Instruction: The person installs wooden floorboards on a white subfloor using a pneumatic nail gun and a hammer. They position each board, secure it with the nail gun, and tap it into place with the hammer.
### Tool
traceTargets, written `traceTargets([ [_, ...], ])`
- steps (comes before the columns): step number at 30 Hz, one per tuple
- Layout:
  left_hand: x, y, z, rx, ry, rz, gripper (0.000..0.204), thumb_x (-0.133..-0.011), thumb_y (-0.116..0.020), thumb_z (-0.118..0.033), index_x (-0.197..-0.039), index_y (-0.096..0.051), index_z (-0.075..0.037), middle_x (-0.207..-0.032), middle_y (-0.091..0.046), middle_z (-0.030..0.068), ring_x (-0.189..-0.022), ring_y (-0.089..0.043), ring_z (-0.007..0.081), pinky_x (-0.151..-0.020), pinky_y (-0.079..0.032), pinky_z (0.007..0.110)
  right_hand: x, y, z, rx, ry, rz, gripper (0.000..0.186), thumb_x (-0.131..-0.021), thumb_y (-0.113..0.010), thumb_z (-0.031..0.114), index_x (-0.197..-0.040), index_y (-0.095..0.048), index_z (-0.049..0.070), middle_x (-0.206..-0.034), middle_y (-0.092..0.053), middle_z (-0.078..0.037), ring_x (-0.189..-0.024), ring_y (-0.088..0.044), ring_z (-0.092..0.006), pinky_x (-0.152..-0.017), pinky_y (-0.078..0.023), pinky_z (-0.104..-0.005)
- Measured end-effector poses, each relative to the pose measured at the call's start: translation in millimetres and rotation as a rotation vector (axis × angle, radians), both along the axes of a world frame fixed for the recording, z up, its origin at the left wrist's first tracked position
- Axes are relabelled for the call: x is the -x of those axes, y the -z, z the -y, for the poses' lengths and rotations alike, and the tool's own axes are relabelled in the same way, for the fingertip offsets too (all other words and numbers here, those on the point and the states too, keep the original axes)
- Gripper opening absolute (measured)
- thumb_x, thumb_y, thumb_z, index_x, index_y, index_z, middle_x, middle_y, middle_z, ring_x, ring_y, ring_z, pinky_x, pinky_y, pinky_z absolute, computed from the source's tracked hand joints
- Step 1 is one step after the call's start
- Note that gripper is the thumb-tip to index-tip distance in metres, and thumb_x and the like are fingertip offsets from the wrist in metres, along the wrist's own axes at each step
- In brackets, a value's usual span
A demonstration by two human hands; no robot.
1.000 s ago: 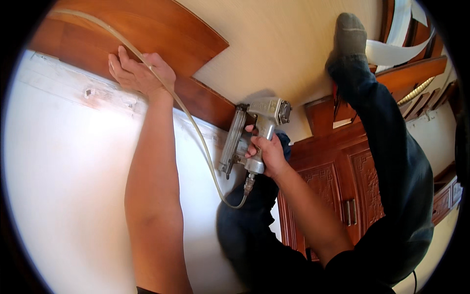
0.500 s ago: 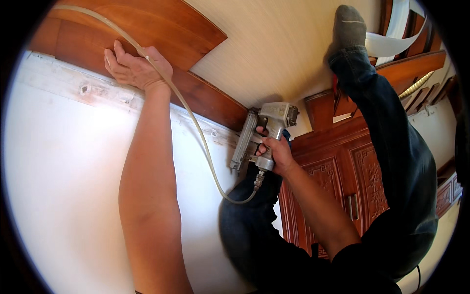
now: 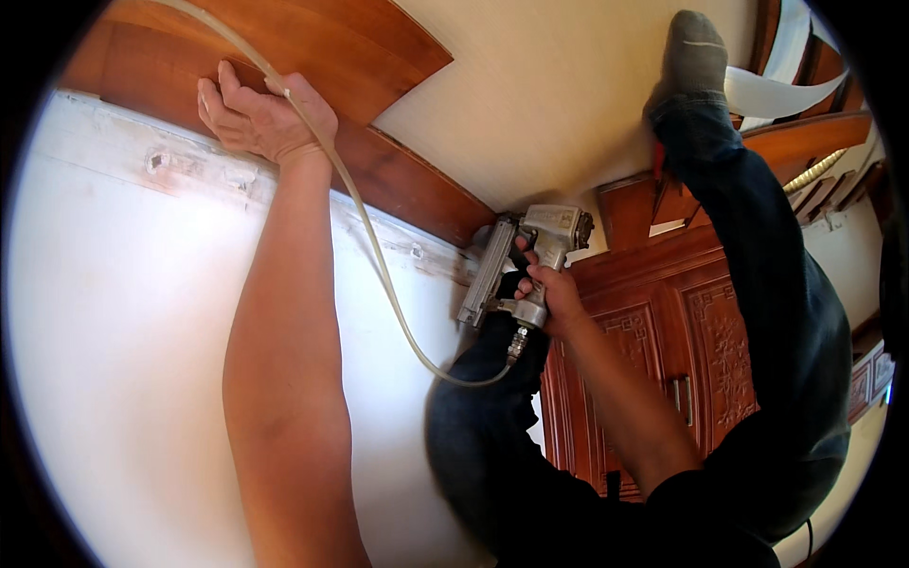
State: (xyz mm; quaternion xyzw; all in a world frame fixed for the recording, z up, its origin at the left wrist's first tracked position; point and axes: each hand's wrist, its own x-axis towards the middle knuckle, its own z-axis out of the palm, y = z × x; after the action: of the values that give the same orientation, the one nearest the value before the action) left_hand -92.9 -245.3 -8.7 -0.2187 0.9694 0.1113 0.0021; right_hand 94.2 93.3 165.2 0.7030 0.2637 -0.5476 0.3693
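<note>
In my right hand [image 3: 559, 295] is a silver pneumatic nail gun [image 3: 547, 256], gripped by its handle. Its nose end meets the corner where the reddish-brown wood plank [image 3: 417, 185] reaches the beige board. A pale air hose [image 3: 379, 260] runs from the handle's fitting, loops low, then climbs left across my left wrist. My left hand [image 3: 260, 118] rests on the wood by the white wall, fingers apart and slightly curled, holding nothing. The gun's nose tip is partly hidden behind its magazine.
The white wall [image 3: 142, 360] fills the left side, with a rough, patched strip [image 3: 204, 170] along the wood. My socked foot [image 3: 693, 57] stands on the beige board [image 3: 559, 104]. A carved wooden cabinet [image 3: 653, 360] is at the right, with white strips [image 3: 781, 95] beyond the foot.
The nail gun and my right hand have shifted slightly to the right in the picture, as has my foot. My left hand stays against the wood.
</note>
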Motion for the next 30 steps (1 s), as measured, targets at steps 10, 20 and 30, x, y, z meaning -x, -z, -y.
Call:
traceTargets([
  [10, -2, -1, 3, 0.001, 0.008, 0.060, 0.068, -0.091, -0.053, -0.020, -0.151, -0.028, -0.001, -0.160, -0.017, 0.0288, -0.152, -0.013, 0.0439, -0.120, -0.010, 0.060, -3, -9, -2, -0.122, -0.039, -0.007, 0.043, -0.094, -0.059, 0.008, -0.137, -0.057, 0.007, -0.097, -0.059, -0.004, -0.068, -0.058, -0.0150, -0.067, -0.056, -0.0377],
  [20, -2, -2, 3, 0.023, 0.011, 0.042, 0.065, -0.095, -0.051, -0.029, -0.150, -0.033, 0.000, -0.161, -0.020, 0.0293, -0.150, -0.017, 0.0428, -0.119, -0.012, 0.058, -1, 4, -5, -0.020, -0.016, 0.033, 0.047, -0.093, -0.058, 0.005, -0.139, -0.057, 0.007, -0.118, -0.064, -0.002, -0.070, -0.059, -0.0147, -0.068, -0.056, -0.0359],
  [30, 0, -3, 2, -0.006, 0.016, 0.024, 0.065, -0.095, -0.052, -0.031, -0.150, -0.032, -0.003, -0.159, -0.020, 0.0279, -0.148, -0.019, 0.0429, -0.119, -0.012, 0.059, 8, 13, -18, 0.037, -0.078, 0.100, 0.032, -0.095, -0.061, 0.009, -0.126, -0.062, 0.008, -0.094, -0.061, -0.002, -0.065, -0.058, -0.0146, -0.064, -0.057, -0.0369],
])
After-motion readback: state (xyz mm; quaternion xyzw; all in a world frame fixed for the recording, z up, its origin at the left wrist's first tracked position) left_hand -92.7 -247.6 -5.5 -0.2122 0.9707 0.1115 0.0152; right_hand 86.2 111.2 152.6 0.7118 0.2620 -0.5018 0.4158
